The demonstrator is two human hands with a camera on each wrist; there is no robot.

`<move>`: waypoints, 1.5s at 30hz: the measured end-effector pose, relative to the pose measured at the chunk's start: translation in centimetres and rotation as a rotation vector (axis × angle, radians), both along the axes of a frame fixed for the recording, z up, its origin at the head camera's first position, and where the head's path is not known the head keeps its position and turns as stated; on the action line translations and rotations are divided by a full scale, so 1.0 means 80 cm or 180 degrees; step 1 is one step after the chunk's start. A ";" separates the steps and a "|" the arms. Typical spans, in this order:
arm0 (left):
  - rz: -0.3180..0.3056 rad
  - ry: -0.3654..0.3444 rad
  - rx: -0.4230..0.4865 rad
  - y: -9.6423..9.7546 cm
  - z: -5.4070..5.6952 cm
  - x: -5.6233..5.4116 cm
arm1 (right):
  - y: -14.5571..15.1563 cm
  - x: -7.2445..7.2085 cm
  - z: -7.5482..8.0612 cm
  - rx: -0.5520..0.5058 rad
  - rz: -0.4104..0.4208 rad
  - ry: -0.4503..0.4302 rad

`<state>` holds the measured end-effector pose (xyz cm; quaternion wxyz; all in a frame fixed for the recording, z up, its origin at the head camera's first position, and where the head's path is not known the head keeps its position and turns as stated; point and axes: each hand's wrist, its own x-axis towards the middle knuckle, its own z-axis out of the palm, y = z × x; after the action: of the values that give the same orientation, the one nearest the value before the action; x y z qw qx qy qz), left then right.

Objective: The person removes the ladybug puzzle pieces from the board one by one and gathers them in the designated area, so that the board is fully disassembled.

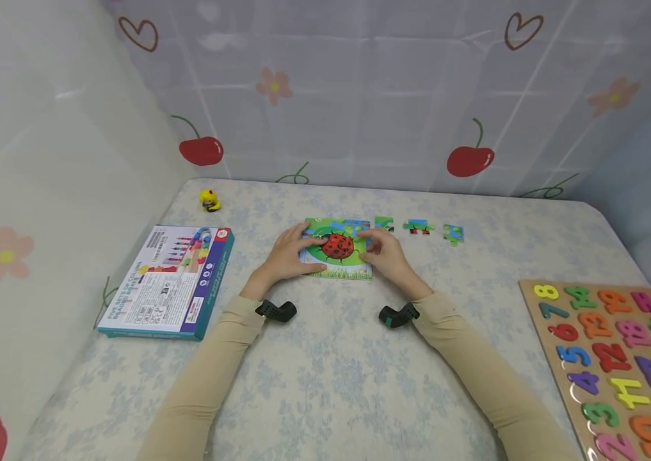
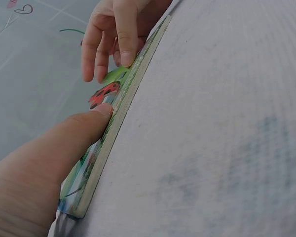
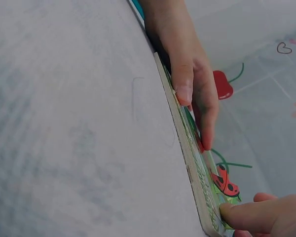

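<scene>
A ladybug jigsaw puzzle (image 1: 329, 273) in a thin tray lies on the table, its red, black-spotted ladybug in the middle. My left hand (image 1: 286, 255) rests over its left side, fingers spread and the thumb on the near part. At the right side, my right hand (image 1: 387, 257) pinches a puzzle piece between thumb and fingers; the fingers partly cover it. In the left wrist view, the ladybug part (image 2: 105, 94) stands slightly above the tray edge. Three loose puzzle pieces lie beyond the right hand: one green (image 1: 384, 223), one with red and black (image 1: 419, 226), one blue-green (image 1: 454, 234).
A flat boxed toy set (image 1: 164, 282) lies at the left, with a small yellow figurine (image 1: 209, 200) behind it. On the right is a wooden board (image 1: 541, 320) of coloured numbers. A printed curtain (image 1: 348, 115) hangs behind the patterned tablecloth (image 1: 325, 384).
</scene>
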<state>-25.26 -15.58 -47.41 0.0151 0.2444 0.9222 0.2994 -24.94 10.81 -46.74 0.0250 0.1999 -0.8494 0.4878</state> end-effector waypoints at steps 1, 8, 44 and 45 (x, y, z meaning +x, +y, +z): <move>0.0005 -0.0003 -0.0017 0.001 0.000 0.000 | 0.000 0.001 0.000 -0.0013 0.0004 0.0026; -0.0217 0.0183 0.0178 0.007 0.002 0.001 | -0.002 0.002 -0.003 -0.0154 0.0010 0.0058; -0.0683 0.0216 -0.0331 0.034 0.009 0.016 | 0.005 -0.002 0.006 -0.1301 -0.1025 -0.0683; -0.0672 0.0219 -0.0265 0.033 0.009 0.015 | 0.008 -0.002 0.009 -0.1317 -0.1112 -0.0690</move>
<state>-24.03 -12.92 -46.69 0.0251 0.3493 0.9030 0.2490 -25.09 11.47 -46.05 0.0579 -0.0121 -0.7511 0.6575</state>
